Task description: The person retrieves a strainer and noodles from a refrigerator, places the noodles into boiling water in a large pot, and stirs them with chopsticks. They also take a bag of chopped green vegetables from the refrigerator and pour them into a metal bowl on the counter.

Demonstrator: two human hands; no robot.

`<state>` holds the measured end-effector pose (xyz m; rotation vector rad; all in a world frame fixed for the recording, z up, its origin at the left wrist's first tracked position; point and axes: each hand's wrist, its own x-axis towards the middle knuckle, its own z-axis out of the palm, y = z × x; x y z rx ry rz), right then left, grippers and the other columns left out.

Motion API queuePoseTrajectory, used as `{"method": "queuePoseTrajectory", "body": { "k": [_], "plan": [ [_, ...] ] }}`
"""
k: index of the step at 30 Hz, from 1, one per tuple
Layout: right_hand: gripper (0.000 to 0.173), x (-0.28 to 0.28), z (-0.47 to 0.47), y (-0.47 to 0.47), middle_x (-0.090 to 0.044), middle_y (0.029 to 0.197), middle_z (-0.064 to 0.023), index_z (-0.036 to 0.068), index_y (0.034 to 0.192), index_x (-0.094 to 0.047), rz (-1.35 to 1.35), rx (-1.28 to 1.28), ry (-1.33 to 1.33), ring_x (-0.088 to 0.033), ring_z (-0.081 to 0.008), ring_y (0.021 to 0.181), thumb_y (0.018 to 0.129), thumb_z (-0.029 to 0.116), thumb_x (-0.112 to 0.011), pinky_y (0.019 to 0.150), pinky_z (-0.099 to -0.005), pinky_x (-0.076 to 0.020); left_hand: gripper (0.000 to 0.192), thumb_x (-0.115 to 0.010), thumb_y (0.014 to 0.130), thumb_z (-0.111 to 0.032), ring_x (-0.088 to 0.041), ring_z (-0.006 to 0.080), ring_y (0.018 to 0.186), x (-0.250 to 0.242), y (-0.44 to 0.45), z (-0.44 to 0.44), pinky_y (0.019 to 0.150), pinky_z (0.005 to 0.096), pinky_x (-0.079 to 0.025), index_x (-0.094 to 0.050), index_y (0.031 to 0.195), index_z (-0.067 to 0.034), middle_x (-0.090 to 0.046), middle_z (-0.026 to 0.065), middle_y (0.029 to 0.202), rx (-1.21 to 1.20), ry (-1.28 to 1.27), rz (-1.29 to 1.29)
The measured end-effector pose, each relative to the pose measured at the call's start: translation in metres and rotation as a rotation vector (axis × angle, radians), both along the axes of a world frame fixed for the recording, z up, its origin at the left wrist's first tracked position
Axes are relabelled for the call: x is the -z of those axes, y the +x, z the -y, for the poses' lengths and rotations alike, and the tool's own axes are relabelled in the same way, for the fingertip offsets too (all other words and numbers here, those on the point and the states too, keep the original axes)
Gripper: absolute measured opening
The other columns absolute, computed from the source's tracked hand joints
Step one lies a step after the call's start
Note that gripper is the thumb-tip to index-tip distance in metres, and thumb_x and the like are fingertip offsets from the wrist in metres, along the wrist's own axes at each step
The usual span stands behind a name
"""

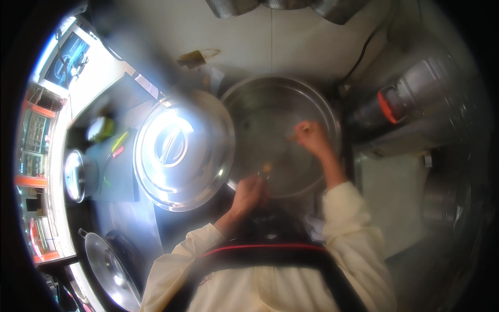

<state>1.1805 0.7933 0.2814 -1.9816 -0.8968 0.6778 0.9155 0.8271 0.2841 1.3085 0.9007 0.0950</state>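
A wide round metal pan or pot lies before me. Over its right part, my right hand is closed around a small, thin tan thing, too blurred to name. My left hand is at the pot's near rim, fingers closed on a small thing with an orange-yellow tip that I cannot identify. A shiny round metal lid with a loop handle rests at the pot's left, overlapping its edge. Haze blurs both hands' fingertips.
At lower left stands a metal pan or bowl. A grey board holds a yellow-green tool and a red item. A metal container with an orange-red band is at right. Perforated metal baskets hang at the top.
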Motion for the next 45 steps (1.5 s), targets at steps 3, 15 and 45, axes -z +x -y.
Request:
{"method": "queuePoseTrajectory", "body": {
  "k": [3, 15, 45],
  "plan": [
    [0.012, 0.021, 0.002, -0.003, -0.070, 0.077, -0.0136, 0.004, 0.089, -0.070, 0.108, -0.058, 0.140, -0.069, -0.0242, 0.071, 0.084, 0.013, -0.063, 0.066, -0.0322, -0.0532, 0.034, -0.043, 0.100, -0.028, -0.053, 0.0120, 0.050, 0.001, 0.000, 0.002, 0.045, 0.0254, -0.043, -0.057, 0.087, 0.000, -0.059, 0.0058, 0.066, -0.024, -0.035, 0.025],
    [0.013, 0.117, -0.024, -0.018, -0.070, 0.084, -0.0134, 0.006, 0.089, -0.072, -0.124, 0.117, -0.184, -0.068, -0.0280, 0.082, 0.085, 0.012, -0.060, 0.073, -0.0354, -0.0530, 0.031, -0.041, 0.100, -0.025, -0.054, 0.0129, 0.052, 0.001, 0.002, 0.006, 0.046, 0.0261, -0.045, -0.057, 0.093, 0.001, -0.060, 0.0080, 0.070, -0.051, -0.012, -0.022],
    [0.025, -0.023, 0.229, -0.067, -0.065, 0.102, -0.0173, -0.006, 0.110, -0.058, -0.612, 0.670, 0.514, -0.068, -0.0241, 0.089, 0.094, 0.014, -0.059, 0.079, -0.0329, -0.0587, 0.061, -0.056, 0.086, 0.000, -0.058, 0.0140, 0.055, 0.017, -0.024, 0.007, 0.048, 0.0251, -0.046, -0.027, 0.140, -0.002, -0.058, 0.0112, 0.108, -0.038, 1.066, 0.072]
  ]
}}
